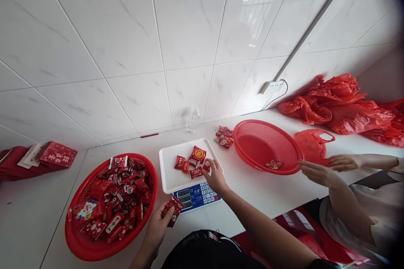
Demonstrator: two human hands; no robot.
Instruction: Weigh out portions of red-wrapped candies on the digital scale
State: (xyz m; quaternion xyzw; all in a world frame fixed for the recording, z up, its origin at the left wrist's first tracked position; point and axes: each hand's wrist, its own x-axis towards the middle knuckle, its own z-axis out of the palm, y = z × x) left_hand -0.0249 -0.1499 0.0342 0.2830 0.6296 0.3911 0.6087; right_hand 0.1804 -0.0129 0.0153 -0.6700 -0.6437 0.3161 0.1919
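Note:
My left hand [157,222] is closed on a dark red snack packet [173,211], in front of the scale. Over the right side of the white weighing tray [168,180], my right hand [216,178] has thumb and fingers around a small red wrapped candy [206,165]. Several red packets [198,153] lie together on the tray beside it. The blue scale panel [197,196] shows below the tray, its digits too small to read. Left of the scale, a red plastic basket [71,235] holds a heap of red snack packets [126,191].
A second red basket [249,128] with one patterned packet stands at right, near a co-worker's hands [322,172]. Loose packets [224,136] lie behind the scale. Red bags [344,109] are piled far right. Red boxes [57,154] stand far left; a power strip [272,87] hangs on the wall.

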